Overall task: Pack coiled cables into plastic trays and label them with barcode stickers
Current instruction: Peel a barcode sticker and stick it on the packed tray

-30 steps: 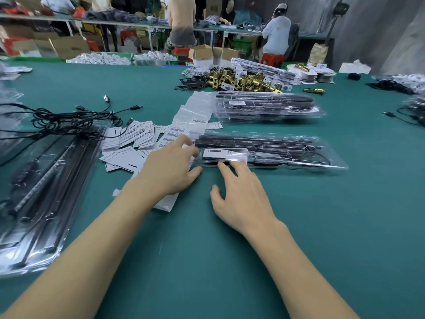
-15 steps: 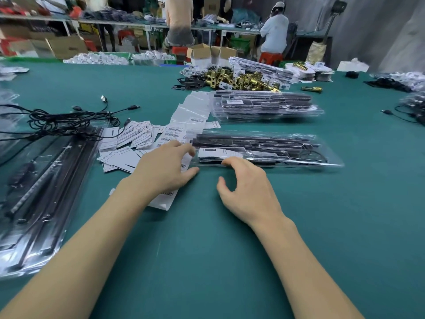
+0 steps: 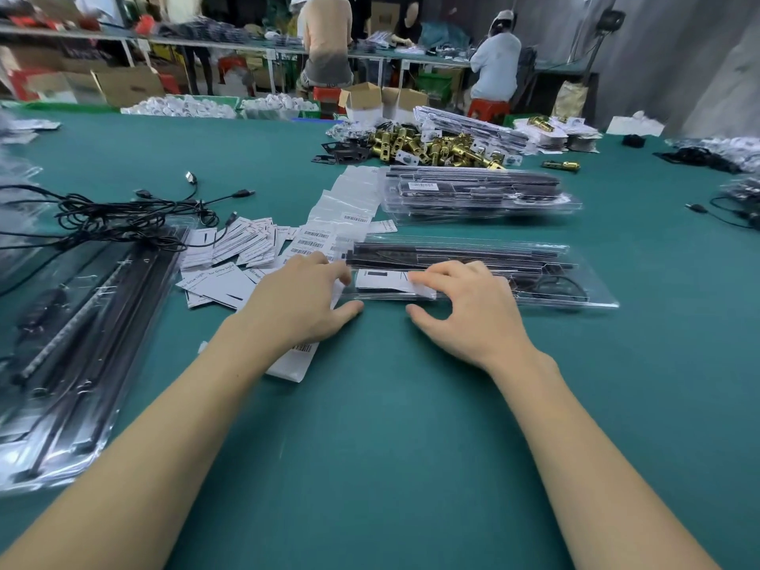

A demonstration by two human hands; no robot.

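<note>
- The clear plastic tray (image 3: 473, 273) lies flat on the green table (image 3: 390, 446), just in front of the two hands, with its long side going from left to right.
- Inside the tray are dark long parts and a black cable (image 3: 563, 283) near its right end.
- The right hand (image 3: 473, 318) rests on the near left part of the tray; its fingers are curled and the fingertips press on a white card (image 3: 382, 279) under the tray's clear cover, the thumb low by the near edge.
- The left hand (image 3: 300, 306) is at the left end of the tray, fingers bent with the tips touching that end; it seems to lie on a strip of barcode stickers (image 3: 316, 236), but I cannot tell if it pinches one.
- A second filled tray (image 3: 477, 195) lies farther away on the table, apart from the first.
- White printed cards (image 3: 234, 257) are spread to the left of the left hand.
- Loose black cables (image 3: 103, 220) lie at the far left, partly over long clear packs (image 3: 70, 343).
- A heap of brass parts (image 3: 436, 146) is at the far middle of the table.
</note>
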